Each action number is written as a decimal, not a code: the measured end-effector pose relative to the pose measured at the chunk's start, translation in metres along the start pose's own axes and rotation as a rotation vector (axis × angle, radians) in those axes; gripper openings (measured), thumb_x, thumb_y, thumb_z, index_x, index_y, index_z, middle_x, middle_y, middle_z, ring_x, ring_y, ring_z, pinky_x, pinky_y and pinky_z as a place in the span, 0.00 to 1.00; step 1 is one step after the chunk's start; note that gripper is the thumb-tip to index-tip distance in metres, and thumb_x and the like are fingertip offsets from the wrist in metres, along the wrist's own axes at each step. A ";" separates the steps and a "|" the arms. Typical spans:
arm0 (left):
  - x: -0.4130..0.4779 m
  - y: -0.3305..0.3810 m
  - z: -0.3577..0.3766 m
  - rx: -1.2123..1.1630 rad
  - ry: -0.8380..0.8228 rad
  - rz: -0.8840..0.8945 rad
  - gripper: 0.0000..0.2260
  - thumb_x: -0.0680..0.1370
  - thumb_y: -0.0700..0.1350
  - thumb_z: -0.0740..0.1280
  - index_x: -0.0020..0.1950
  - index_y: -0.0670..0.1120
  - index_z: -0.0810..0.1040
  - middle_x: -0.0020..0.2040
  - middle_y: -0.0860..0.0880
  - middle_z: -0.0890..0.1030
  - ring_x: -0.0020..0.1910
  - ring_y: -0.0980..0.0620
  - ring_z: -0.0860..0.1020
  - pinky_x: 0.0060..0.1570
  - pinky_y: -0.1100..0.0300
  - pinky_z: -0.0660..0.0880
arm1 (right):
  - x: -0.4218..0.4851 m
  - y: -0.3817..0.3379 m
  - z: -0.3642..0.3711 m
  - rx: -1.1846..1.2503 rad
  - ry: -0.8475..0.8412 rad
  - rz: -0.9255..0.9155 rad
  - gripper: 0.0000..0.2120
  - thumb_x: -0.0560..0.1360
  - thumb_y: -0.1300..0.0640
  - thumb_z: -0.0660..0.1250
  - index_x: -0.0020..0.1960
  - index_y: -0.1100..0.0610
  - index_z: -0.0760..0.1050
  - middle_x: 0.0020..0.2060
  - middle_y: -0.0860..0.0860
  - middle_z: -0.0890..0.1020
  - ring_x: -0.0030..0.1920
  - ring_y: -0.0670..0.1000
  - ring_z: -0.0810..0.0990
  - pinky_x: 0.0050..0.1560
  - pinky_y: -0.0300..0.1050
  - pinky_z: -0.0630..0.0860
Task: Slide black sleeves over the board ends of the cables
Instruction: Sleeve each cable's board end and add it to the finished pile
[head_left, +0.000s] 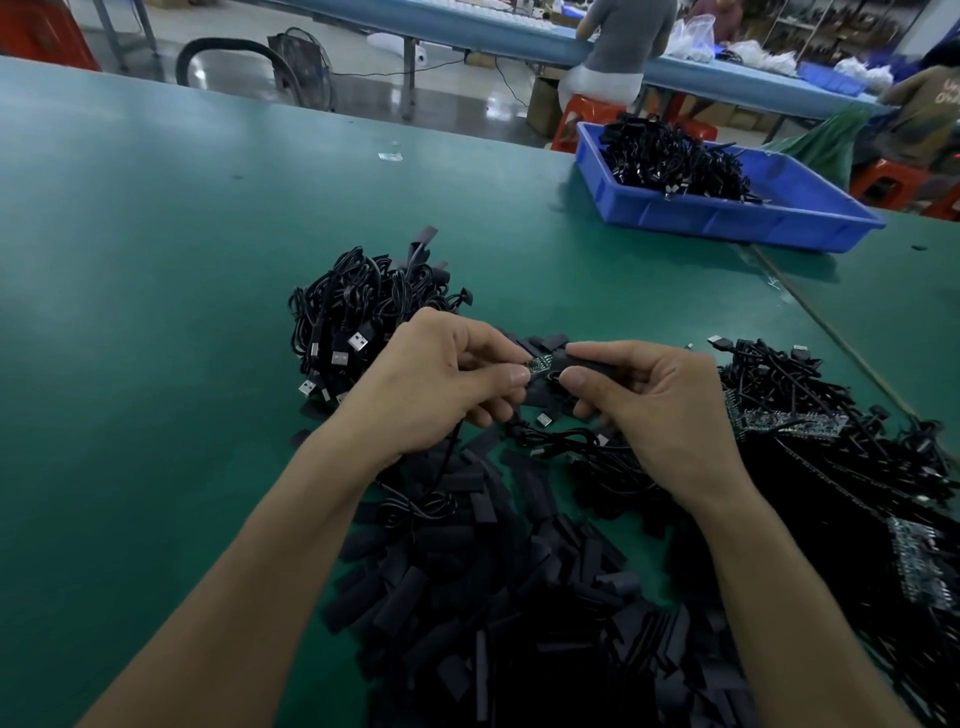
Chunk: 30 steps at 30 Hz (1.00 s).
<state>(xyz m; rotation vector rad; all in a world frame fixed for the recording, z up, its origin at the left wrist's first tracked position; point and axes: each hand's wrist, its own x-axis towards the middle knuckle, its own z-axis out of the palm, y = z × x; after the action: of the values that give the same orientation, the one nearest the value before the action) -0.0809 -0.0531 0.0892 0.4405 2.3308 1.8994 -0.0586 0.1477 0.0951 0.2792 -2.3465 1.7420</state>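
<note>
your left hand (441, 387) pinched the board (537, 366) steady so your right hand (662, 415), fingers (577, 384) round a black sleeve (589, 363), could slide it on.

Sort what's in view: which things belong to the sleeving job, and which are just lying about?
Job:
- left hand pinching a cable's board
- right hand holding a black sleeve at the board's end
- loose sleeve pile
- cables with bare boards
- USB cable bundle

Lying about:
- blue crate of cables
- clear scrap on the table
- floor fan
- red stool
</note>
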 end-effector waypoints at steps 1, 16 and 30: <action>0.000 0.000 0.000 -0.008 -0.006 0.002 0.03 0.77 0.36 0.72 0.48 0.43 0.85 0.37 0.45 0.86 0.33 0.52 0.83 0.34 0.63 0.79 | 0.001 0.000 -0.002 0.011 -0.020 0.002 0.13 0.65 0.53 0.76 0.49 0.51 0.84 0.31 0.44 0.85 0.28 0.43 0.81 0.32 0.31 0.75; -0.002 0.002 0.004 -0.049 0.018 -0.072 0.06 0.75 0.43 0.76 0.44 0.43 0.82 0.35 0.45 0.86 0.34 0.50 0.85 0.33 0.63 0.79 | -0.001 0.008 -0.007 0.023 -0.086 -0.058 0.08 0.68 0.53 0.74 0.48 0.52 0.84 0.31 0.51 0.84 0.30 0.46 0.82 0.34 0.35 0.76; 0.001 -0.003 0.004 0.082 0.019 0.029 0.04 0.77 0.41 0.73 0.42 0.45 0.83 0.35 0.49 0.85 0.34 0.53 0.84 0.33 0.66 0.77 | -0.001 0.013 -0.004 0.086 -0.085 -0.057 0.10 0.69 0.54 0.75 0.50 0.51 0.83 0.36 0.51 0.86 0.35 0.47 0.84 0.38 0.35 0.78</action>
<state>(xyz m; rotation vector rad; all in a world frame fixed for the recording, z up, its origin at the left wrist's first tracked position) -0.0811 -0.0495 0.0856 0.4683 2.4344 1.8342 -0.0614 0.1556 0.0843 0.4373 -2.2997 1.8417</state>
